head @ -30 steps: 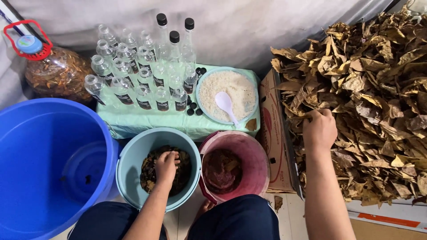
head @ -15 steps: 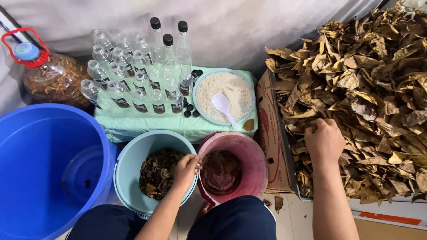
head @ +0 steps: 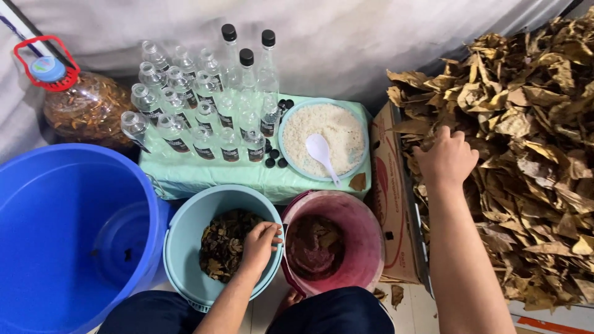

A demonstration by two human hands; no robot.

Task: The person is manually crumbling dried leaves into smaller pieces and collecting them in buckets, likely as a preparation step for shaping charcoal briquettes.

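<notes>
Over the light blue bucket, the left hand has shifted: a second ago it lay in the middle of the wet leaf pieces; half a second ago it had swung to the rim beside the pink bucket; now it sits at the right inner edge of the blue one, fingers curled inward, thumb side toward the pink bucket. Whether it pinches any leaf cannot be told. The right hand has moved little, resting knuckles-up on the pile of dry brown leaves, fingers bent down into them; what it grips is hidden.

The leaf pieces lie just left of and under the left hand, heaped without common direction. The dry leaves fill a cardboard box, lying at all angles, well apart from the left hand.

On the bench, behind both buckets, stand clear bottles, three capped in black, beside a bowl of white grains with a white spoon, handle pointing toward the person. A large blue tub sits at far left.
</notes>
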